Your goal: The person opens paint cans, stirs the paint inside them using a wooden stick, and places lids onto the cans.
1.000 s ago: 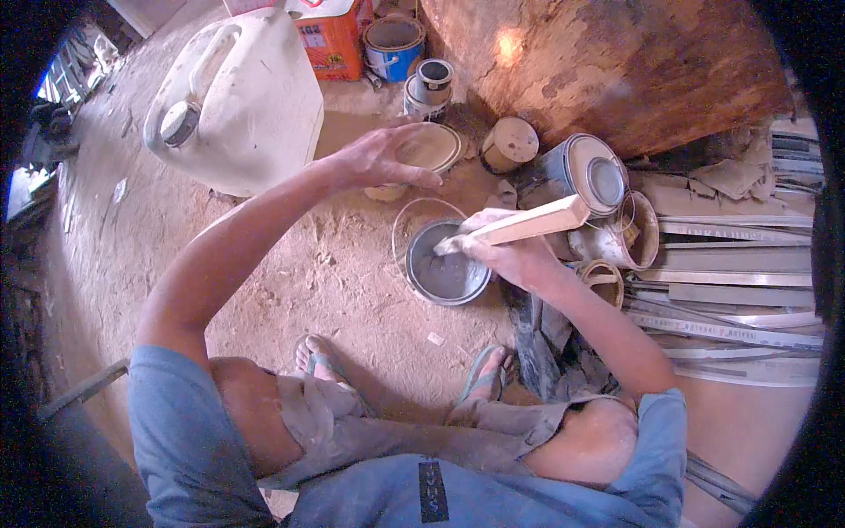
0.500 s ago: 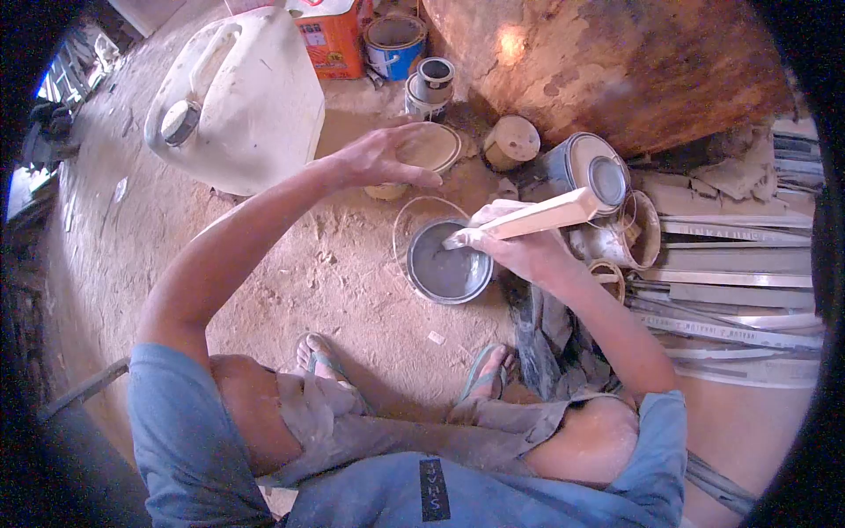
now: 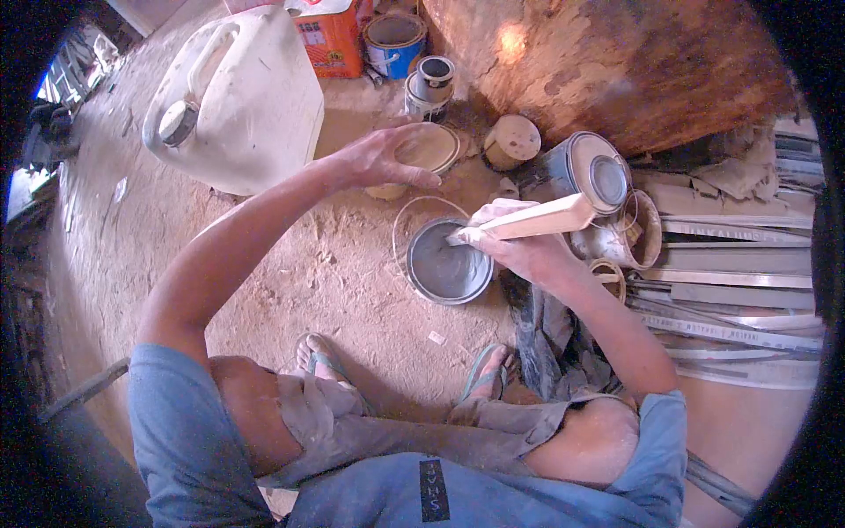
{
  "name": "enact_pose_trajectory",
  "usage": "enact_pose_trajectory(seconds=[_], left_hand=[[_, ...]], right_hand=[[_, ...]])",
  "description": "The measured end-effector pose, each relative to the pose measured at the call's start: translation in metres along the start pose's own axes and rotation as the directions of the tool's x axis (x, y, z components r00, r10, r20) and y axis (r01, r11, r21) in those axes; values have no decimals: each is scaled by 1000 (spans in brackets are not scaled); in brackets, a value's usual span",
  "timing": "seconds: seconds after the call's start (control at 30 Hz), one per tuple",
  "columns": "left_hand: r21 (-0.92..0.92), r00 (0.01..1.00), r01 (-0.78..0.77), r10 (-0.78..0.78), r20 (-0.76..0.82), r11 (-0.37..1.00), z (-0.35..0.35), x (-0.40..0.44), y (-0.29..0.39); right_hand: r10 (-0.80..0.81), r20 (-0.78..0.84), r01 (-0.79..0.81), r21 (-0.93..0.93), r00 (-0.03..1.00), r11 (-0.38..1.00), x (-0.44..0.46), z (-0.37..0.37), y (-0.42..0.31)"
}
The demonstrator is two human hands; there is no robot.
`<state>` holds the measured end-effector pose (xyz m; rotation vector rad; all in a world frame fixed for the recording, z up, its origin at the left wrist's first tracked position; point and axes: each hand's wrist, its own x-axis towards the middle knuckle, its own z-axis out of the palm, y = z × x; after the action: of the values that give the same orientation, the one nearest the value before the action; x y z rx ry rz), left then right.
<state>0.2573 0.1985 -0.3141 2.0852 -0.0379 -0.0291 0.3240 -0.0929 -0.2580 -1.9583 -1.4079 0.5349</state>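
Note:
My right hand (image 3: 510,236) grips a pale wooden stick (image 3: 546,217), whose lower end reaches into an open paint can (image 3: 449,301). Thick grey paint (image 3: 451,268) inside the can shows ridges on its surface, and the stick's tip is hidden. A thin wire handle (image 3: 396,231) is folded out to the can's left. My left hand (image 3: 387,160) is open, thumb and fingers apart, over the left side of a round tan-topped can (image 3: 431,148). Whether it touches that can I cannot tell.
A large white jerrycan (image 3: 255,106) lies at the upper left. Behind are an orange tin (image 3: 333,44), a blue can (image 3: 396,57) and small stacked tins (image 3: 431,88). Rightward stand a tan tub (image 3: 512,143), a lidded can (image 3: 572,163) and long strips (image 3: 739,280).
The wooden stick and my right hand have shifted very slightly. The grey paint's surface looks more ridged and lighter than before. My left hand stays in place.

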Motion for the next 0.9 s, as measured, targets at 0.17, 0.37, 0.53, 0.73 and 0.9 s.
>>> enact_pose_trajectory(seconds=[0.17,0.37,0.53,0.73,0.9], left_hand=[[-17,999,33,-33,29,999,-1,-1,2],[-34,988,132,-128,90,991,-5,-1,14],[-3,997,66,-66,41,998,-4,-4,14],[16,995,92,-93,41,996,-2,-1,10],[-34,994,93,-91,64,995,-1,-3,17]], right_hand=[[307,96,-298,-102,947,949,-7,-10,-12],[197,10,-195,170,980,966,-5,18,6],[172,3,-171,-67,985,983,-4,-6,-4],[261,147,-272,59,954,960,-2,2,-11],[118,-105,-90,239,987,967,-6,13,8]])
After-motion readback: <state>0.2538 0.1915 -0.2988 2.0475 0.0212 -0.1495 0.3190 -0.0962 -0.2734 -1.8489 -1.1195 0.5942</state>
